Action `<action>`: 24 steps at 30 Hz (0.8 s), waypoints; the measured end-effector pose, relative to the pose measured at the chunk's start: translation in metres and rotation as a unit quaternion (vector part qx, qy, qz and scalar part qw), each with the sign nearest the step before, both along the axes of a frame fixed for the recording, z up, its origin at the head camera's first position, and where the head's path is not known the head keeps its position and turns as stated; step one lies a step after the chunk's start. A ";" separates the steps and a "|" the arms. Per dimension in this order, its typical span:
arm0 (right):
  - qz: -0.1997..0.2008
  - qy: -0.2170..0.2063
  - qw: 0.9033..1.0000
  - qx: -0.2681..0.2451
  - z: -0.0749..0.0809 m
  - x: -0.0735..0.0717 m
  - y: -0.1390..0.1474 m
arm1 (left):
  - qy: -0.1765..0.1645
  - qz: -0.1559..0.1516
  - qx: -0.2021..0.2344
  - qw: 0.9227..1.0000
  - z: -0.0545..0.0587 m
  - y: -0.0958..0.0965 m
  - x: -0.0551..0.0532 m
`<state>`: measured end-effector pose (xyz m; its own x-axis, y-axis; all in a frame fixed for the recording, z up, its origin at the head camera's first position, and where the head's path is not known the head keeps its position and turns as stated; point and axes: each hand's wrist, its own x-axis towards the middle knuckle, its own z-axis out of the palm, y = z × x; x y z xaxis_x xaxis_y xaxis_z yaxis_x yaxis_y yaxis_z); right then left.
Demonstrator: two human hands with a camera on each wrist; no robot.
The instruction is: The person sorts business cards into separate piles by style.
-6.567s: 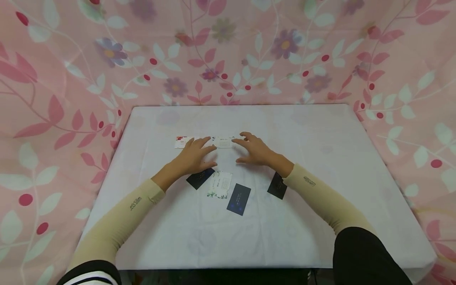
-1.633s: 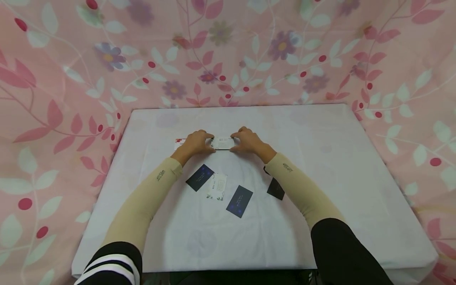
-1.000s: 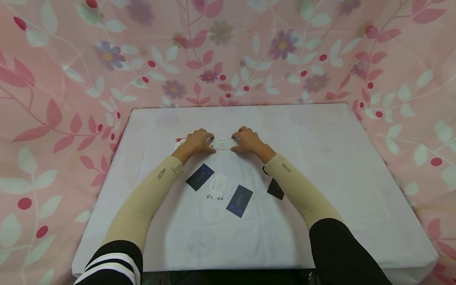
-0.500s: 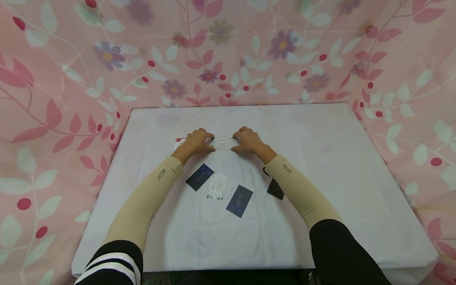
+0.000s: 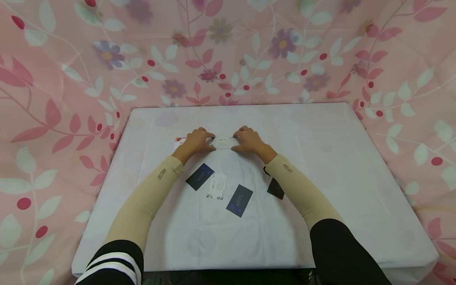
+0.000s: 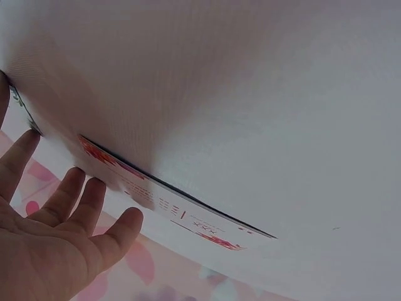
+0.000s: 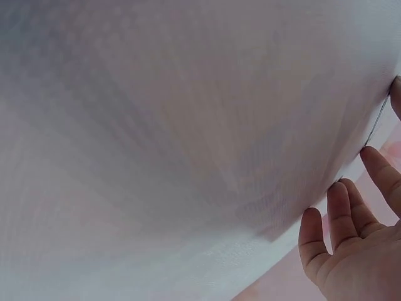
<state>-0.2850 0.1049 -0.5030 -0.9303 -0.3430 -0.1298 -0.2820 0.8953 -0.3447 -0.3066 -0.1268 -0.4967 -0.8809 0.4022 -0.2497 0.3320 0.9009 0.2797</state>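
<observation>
At the table's far side, a white business card with a green leaf print (image 5: pixel 223 143) lies flat between the hands. My left hand (image 5: pixel 195 142) pinches its left end, thumb on the near corner and index finger on the far one. My right hand (image 5: pixel 249 141) holds the right end the same way. Left of it is a white business card with red flowers (image 5: pixel 179 142), mostly covered by the left hand in the head view. The left wrist view shows that red-flowered card (image 6: pixel 169 200) on the cloth, beside the left hand's other fingers.
Nearer the person lie a dark blue card (image 5: pixel 200 177), a second white leafy card (image 5: pixel 217 186) close against it, and another dark blue card (image 5: pixel 240 201). A black card (image 5: pixel 275 189) is partly under the right sleeve. White cloth (image 5: pixel 342 170) covers the table.
Since the oldest frame, both hands have come from spread fingers to grip the white leafy card's two ends, and the left hand has moved off the dark card. Over the last second they barely move.
</observation>
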 end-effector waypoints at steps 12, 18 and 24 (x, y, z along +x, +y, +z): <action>0.025 -0.017 0.999 -0.035 0.000 -0.002 0.009 | 0.037 -0.005 0.004 0.999 -0.002 -0.004 0.009; 0.037 0.003 0.999 -0.038 0.003 0.007 0.017 | 0.081 -0.034 -0.004 0.996 0.009 -0.007 0.033; 0.069 0.049 0.996 -0.037 0.000 0.019 0.022 | 0.122 -0.093 -0.022 0.988 0.011 -0.013 0.062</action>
